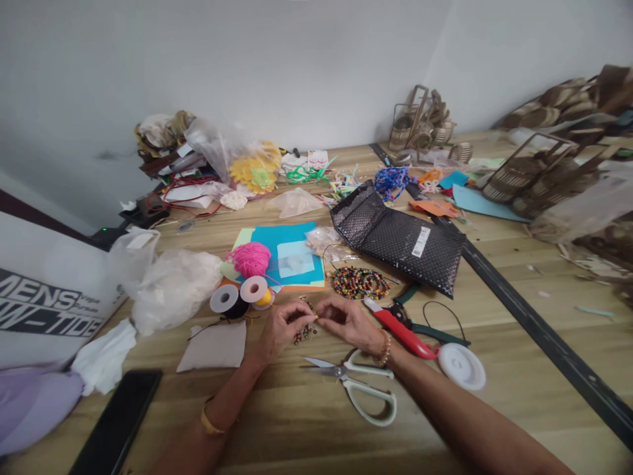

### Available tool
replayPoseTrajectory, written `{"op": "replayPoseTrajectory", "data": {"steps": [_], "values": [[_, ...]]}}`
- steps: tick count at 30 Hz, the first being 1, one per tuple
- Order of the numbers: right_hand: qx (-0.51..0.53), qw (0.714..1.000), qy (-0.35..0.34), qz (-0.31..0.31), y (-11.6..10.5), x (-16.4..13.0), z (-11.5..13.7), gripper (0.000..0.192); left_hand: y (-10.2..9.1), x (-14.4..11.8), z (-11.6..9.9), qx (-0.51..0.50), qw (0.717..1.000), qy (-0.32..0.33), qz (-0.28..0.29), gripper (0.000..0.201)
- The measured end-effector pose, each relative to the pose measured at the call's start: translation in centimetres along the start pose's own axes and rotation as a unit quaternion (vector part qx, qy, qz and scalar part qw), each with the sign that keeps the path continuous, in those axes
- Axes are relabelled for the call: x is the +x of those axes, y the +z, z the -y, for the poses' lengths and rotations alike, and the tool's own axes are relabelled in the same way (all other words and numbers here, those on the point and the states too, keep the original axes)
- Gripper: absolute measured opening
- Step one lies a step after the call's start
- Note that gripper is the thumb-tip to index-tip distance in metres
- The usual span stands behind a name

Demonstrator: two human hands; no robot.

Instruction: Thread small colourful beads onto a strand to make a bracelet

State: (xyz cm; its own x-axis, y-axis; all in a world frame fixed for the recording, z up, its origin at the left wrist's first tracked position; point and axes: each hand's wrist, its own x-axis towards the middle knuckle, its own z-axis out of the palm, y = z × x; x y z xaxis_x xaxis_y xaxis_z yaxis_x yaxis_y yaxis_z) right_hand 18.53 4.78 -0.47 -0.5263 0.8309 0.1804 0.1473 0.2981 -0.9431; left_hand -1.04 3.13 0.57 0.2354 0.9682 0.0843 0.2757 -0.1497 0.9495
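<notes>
My left hand (283,328) and my right hand (350,323) meet over the table, thumbs and forefingers pinched together. Between the fingertips is a tiny yellowish thing, too small to name. Just under the hands lie several loose dark and coloured beads (302,335), partly hidden by my fingers. A coil of strung multicoloured beads (360,284) rests beyond my right hand. Scissors (343,375) with pale handles lie slightly open below that hand. Left of my left hand are a spool of black cord (237,305) and a spool of yellow thread (263,295).
A red-handled cutter (405,333), dark green pliers (435,332) and a white spool (462,366) lie at right. Behind are a black bubble mailer (400,241), pink yarn (251,259) and blue sheets (297,234). A phone (119,422) lies front left. Small woven baskets (519,171) stand far right.
</notes>
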Motion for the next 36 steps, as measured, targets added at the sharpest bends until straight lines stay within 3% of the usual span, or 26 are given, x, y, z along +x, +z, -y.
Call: {"op": "replayPoseTrajectory", "data": {"steps": [8, 16, 22, 28, 32, 36], "values": [[0.007, 0.999, 0.021, 0.032, -0.1, -0.2, -0.1, 0.023, 0.2, 0.0, -0.7, 0.049, 0.998, 0.039, -0.009, 0.017], [-0.009, 1.000, 0.022, -0.010, 0.2, -0.1, -0.5, 0.011, -0.1, 0.0, -0.4, 0.017, 1.000, 0.007, -0.025, 0.018], [0.050, 0.997, 0.026, -0.048, 0.5, -0.2, -1.4, 0.016, -0.2, 0.0, -0.6, 0.000, 0.999, 0.006, -0.047, 0.019], [0.135, 0.991, 0.011, 0.010, 0.2, -0.2, -0.8, 0.024, -0.1, 0.0, -0.5, -0.010, 0.999, 0.009, -0.049, 0.016], [0.163, 0.985, 0.037, 0.051, 0.2, -0.3, -0.4, 0.031, 0.0, -0.1, -0.3, -0.003, 0.999, 0.019, -0.036, 0.017], [0.194, 0.978, 0.055, 0.052, 0.3, -0.2, -0.4, 0.033, 0.2, -0.1, 0.0, 0.018, 0.999, 0.028, -0.029, 0.016]]}}
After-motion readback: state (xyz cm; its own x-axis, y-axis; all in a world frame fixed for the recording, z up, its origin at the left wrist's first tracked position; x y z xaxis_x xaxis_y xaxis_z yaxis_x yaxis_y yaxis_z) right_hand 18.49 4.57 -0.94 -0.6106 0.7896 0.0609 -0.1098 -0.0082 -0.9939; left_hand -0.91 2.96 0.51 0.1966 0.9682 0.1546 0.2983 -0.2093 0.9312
